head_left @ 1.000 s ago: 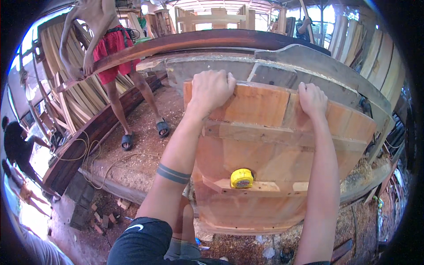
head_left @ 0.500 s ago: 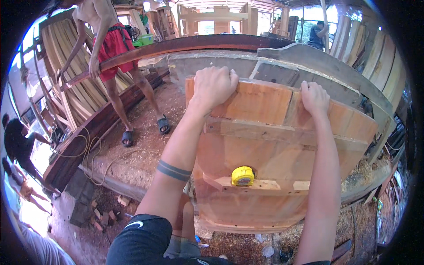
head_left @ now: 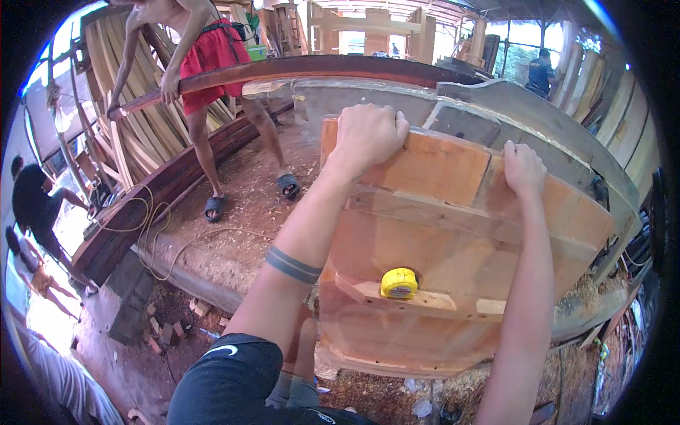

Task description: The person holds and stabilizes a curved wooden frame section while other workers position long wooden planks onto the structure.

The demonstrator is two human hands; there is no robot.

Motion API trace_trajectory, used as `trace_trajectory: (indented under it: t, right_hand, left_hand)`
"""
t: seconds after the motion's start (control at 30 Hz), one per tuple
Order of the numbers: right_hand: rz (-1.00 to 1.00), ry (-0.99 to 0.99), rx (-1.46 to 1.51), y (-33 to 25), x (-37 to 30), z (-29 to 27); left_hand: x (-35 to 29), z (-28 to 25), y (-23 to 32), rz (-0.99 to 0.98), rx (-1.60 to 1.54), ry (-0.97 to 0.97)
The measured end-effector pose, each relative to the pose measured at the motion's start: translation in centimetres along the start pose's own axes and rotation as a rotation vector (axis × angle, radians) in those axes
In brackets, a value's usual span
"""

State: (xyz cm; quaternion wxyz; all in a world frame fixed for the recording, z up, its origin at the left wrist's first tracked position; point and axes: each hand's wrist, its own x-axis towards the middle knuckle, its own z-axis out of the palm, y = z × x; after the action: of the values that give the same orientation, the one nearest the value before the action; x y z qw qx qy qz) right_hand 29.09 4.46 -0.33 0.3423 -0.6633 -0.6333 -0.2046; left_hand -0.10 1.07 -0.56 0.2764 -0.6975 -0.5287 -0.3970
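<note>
A large reddish-brown wooden panel (head_left: 453, 234) made of joined boards stands tilted in front of me. My left hand (head_left: 368, 134) grips its top edge near the left corner. My right hand (head_left: 523, 168) grips the same top edge further right. A yellow tape measure (head_left: 399, 283) rests on a small wooden ledge (head_left: 418, 301) across the panel's lower part. Behind the panel lies a grey weathered wooden frame (head_left: 496, 106).
A person in red shorts (head_left: 205, 49) and sandals stands on sawdust at the upper left, holding a long dark curved beam (head_left: 304, 67). Stacked planks (head_left: 142, 134) lean behind. A rope (head_left: 152, 227) lies on the ground. Other people are at the far left (head_left: 32, 205) and back right (head_left: 542, 71).
The view has shifted slightly down. Both hands keep their grip on the panel's top edge, and the person in red shorts has leaned further over the beam.
</note>
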Motion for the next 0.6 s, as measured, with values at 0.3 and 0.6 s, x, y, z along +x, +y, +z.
trace_trajectory:
  t: [0.3, 0.6]
  right_hand:
    - [-0.021, 0.031, 0.004, 0.32, 0.20, 0.51]
    - [-0.022, 0.042, 0.043, 0.10, -0.08, 0.22]
  left_hand:
    - [-0.11, -0.16, -0.01, -0.018, 0.009, -0.022]
    - [-0.18, 0.09, -0.12, 0.004, 0.020, 0.004]
